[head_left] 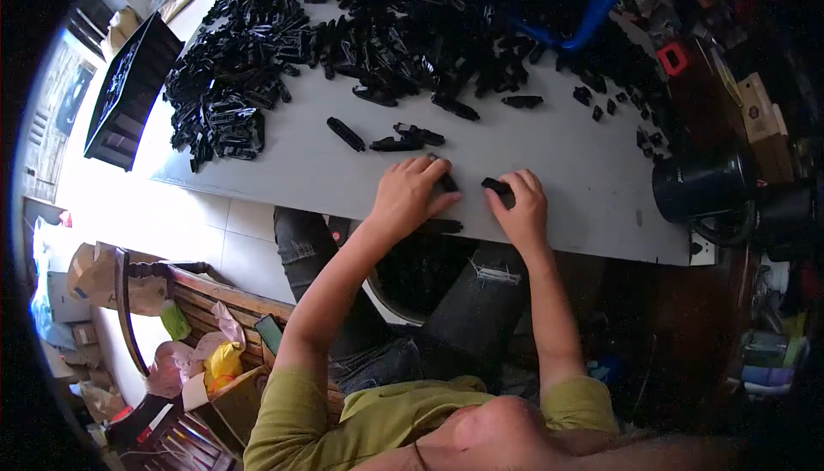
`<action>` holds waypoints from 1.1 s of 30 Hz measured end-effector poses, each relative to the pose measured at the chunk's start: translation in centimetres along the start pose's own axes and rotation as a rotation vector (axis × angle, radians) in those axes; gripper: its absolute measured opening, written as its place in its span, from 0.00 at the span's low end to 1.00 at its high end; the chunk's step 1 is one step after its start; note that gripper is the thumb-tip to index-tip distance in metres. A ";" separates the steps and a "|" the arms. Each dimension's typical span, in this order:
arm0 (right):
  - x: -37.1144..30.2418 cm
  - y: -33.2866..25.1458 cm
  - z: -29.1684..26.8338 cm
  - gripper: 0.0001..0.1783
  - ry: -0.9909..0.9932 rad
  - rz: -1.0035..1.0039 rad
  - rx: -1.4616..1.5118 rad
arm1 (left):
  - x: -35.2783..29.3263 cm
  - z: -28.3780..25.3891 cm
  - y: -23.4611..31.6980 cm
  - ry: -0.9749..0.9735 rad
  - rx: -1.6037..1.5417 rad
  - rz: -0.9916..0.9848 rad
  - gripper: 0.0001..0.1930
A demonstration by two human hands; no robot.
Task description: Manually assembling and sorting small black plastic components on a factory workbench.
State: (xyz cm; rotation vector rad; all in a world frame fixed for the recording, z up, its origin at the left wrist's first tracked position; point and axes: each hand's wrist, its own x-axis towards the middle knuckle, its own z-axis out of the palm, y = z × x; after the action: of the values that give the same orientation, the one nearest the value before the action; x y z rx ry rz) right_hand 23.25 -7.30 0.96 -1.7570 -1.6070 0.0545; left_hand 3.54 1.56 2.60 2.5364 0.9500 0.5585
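Note:
Over the near part of the white table, my left hand [410,192] is closed round a black plastic piece [448,183], which shows between its fingers and thumb. To its right, my right hand [522,206] pinches a small black plastic part [496,186] between thumb and fingers. The two hands are apart, and so are their pieces. Another long black piece [442,225] lies at the table's front edge, below my left thumb. Beyond my left hand lie a slim black piece [346,133] and a few overlapping black pieces [412,136]. Finer details of the parts are too dark to make out.
A large heap of black plastic parts [369,42] covers the table's far side, with a blue bin [592,12] over it. Small black bits [598,112] are scattered at the right, near a black cylindrical container [699,186]. A black crate [129,97] stands at the left edge.

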 end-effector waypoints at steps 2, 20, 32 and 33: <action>0.1 -0.1 -0.7 0.14 -0.001 0.055 0.038 | -0.2 -0.3 0.2 0.011 -0.041 0.030 0.16; 1.3 -2.0 1.1 0.15 -0.179 -0.233 0.220 | -1.3 0.5 -1.5 -0.007 -0.638 -0.045 0.11; 1.2 -0.6 0.6 0.17 -0.203 -0.236 0.205 | -1.4 0.9 -2.0 0.011 -0.630 -0.038 0.12; 1.1 -1.0 0.9 0.17 -0.198 -0.237 0.203 | -1.4 0.9 -1.9 0.001 -0.624 -0.031 0.12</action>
State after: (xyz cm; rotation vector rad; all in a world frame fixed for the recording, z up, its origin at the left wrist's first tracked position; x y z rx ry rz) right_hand 22.20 -5.93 1.28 -1.4344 -1.8712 0.2761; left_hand 2.03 1.71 0.60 1.9582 0.6757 0.7151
